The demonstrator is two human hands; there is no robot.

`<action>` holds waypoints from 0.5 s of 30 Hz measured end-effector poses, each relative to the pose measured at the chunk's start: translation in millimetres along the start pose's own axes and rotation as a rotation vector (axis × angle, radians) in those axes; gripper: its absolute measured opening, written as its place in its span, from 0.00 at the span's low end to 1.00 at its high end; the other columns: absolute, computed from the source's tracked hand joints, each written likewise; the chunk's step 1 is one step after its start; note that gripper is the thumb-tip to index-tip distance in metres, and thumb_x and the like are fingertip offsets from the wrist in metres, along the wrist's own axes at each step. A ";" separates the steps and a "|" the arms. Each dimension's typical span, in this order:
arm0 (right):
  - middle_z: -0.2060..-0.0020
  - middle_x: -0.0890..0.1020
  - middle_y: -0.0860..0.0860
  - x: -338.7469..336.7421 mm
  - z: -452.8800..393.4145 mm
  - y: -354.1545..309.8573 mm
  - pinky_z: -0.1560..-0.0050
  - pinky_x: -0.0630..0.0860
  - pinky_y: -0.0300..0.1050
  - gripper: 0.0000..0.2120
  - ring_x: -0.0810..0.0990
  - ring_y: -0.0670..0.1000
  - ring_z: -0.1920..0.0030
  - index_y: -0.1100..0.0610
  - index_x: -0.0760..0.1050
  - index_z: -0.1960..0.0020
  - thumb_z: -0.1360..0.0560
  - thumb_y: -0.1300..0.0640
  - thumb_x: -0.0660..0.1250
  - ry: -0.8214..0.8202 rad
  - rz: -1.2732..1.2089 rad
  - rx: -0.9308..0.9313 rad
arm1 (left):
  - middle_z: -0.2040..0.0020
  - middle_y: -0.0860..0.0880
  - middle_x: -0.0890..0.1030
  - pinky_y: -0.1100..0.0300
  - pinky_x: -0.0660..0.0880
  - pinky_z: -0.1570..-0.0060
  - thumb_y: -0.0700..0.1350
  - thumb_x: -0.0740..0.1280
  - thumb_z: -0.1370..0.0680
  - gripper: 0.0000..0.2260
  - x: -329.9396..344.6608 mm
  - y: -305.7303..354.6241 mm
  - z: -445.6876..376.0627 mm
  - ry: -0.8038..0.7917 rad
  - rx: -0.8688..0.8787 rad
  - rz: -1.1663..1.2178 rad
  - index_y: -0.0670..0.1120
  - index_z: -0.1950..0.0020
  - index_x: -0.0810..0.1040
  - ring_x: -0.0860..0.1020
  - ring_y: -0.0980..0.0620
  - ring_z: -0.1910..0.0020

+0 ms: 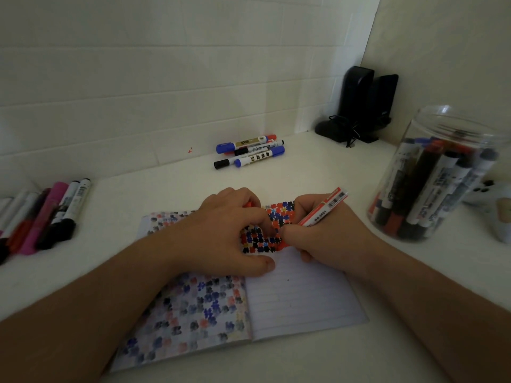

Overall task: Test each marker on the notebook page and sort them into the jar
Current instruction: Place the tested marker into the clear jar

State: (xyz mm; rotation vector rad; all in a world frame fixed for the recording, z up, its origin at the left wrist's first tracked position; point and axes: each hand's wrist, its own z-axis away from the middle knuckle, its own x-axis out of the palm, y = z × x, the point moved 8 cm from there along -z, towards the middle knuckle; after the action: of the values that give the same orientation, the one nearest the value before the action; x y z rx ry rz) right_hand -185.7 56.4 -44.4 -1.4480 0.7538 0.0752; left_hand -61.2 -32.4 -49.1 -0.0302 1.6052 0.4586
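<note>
- the right hand [318, 239] grips a red and white whiteboard marker [322, 210] like a pen, tip down on the right page of the open lined notebook [304, 299], at the centre of the frame.
- the left hand [226, 233] lies on the notebook and curls around something red, probably the cap [249, 203]; i cannot tell for sure.
- to do it well: press lightly, make one short mark in a free spot, keep the page flat.
- the clear plastic jar [437, 175] stands at the right, already holding many markers, too crowded to count.
- about five markers [249, 152] lie at the top centre, and around seven more [44, 214] at the left edge.
</note>
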 end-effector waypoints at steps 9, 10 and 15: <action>0.74 0.77 0.55 -4.3 -0.6 0.9 0.73 0.74 0.39 0.13 0.78 0.50 0.76 0.60 0.71 0.66 0.28 0.62 0.73 0.043 -0.004 -0.004 | 0.42 0.62 0.66 0.56 0.69 0.39 0.76 0.61 0.34 0.27 0.3 -0.1 -0.5 -0.002 0.004 0.002 0.66 0.40 0.73 0.66 0.59 0.43; 0.75 0.78 0.54 -4.5 -0.4 0.4 0.73 0.74 0.38 0.13 0.79 0.50 0.76 0.59 0.71 0.66 0.28 0.62 0.73 0.044 -0.003 -0.010 | 0.42 0.62 0.66 0.56 0.68 0.39 0.76 0.60 0.34 0.27 0.1 0.1 -0.5 -0.002 0.003 0.003 0.66 0.40 0.73 0.66 0.59 0.43; 0.74 0.80 0.53 -0.9 1.5 -0.8 0.73 0.74 0.36 0.12 0.79 0.49 0.75 0.59 0.73 0.66 0.28 0.63 0.74 -0.003 0.009 -0.005 | 0.42 0.63 0.66 0.57 0.68 0.39 0.75 0.60 0.34 0.26 0.2 0.2 0.1 0.004 0.004 0.003 0.66 0.40 0.74 0.66 0.60 0.43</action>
State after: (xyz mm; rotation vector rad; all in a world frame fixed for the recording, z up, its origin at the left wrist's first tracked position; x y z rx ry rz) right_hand -185.4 58.1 -43.4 -1.4494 0.7579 0.0859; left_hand -61.1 -32.2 -49.2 -0.0262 1.6100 0.4578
